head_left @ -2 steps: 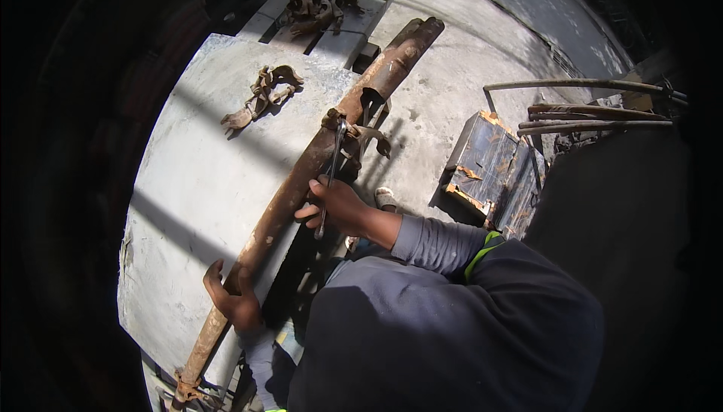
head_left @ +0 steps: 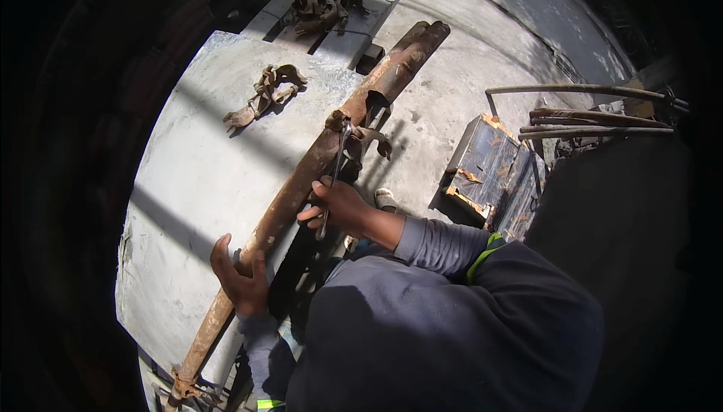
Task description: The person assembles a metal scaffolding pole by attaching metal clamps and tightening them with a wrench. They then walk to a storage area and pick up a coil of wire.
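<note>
A long rusty steel pipe [head_left: 312,163] lies slantwise along the edge of a pale board. My right hand [head_left: 343,209] is closed on a slim metal wrench [head_left: 337,167], whose far end meets a rusty pipe clamp [head_left: 337,120] on the pipe. One curved jaw [head_left: 374,141] of that clamp hangs out to the right. Lower down, my left hand [head_left: 245,285] straddles the pipe, with thumb and fingers spread to either side of it. Whether its palm presses on the metal is hidden.
On the pale board [head_left: 196,148] rests a loose rusty clamp [head_left: 265,97]. More clamps [head_left: 327,11] lie on planks beyond it. A dark, battered box [head_left: 493,175] stands on the concrete at right, near several long rods [head_left: 595,129]. Wire [head_left: 184,386] wraps the pipe's near end.
My left hand has moved up along the pipe, away from its near end. My right hand and the wrench stay nearly in place, and the whole view has shifted slightly.
</note>
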Tool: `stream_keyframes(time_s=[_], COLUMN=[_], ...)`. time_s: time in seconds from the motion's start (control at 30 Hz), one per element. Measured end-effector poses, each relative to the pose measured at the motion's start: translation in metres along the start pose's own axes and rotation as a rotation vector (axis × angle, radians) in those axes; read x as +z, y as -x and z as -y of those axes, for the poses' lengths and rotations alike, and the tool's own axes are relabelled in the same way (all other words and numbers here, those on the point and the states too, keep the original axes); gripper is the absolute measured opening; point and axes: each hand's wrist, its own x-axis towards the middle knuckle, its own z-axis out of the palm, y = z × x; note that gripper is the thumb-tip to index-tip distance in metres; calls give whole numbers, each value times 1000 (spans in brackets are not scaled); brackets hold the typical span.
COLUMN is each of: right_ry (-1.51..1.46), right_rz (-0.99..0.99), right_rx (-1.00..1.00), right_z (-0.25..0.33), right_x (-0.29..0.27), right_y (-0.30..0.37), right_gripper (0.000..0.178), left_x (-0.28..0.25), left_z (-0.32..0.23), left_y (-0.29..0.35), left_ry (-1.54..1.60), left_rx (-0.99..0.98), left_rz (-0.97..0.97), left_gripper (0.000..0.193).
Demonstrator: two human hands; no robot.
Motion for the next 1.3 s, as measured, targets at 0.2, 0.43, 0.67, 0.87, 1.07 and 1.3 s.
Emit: stream_keyframes(time_s=[0.2,0.43,0.67,0.87,1.07,1.3], right_ry=[12,116,783,499,359,219], right_rz=[41,157,-148,-263,-330,-454], right_rx=[108,255,-185,-242,-270,-352], right_z=[3,28,70,89,59,9], right_x=[-14,-67,-112,-67,9,38], right_y=[13,17,78,141,112,84], right_gripper=[27,27,28,25,29,34], left_x=[72,81,79,78,78,78], left_z=[-68,-50,-38,-29,-26,-36], left_y=[-58,-77,-85,-83,-76,-64], left_ry=[-290,-133,-91,-62,-83,-151], left_rx=[32,-48,50,120,182,201], left_rz=[430,514,509,537,568,585], left_gripper=[83,52,45,52,63,66])
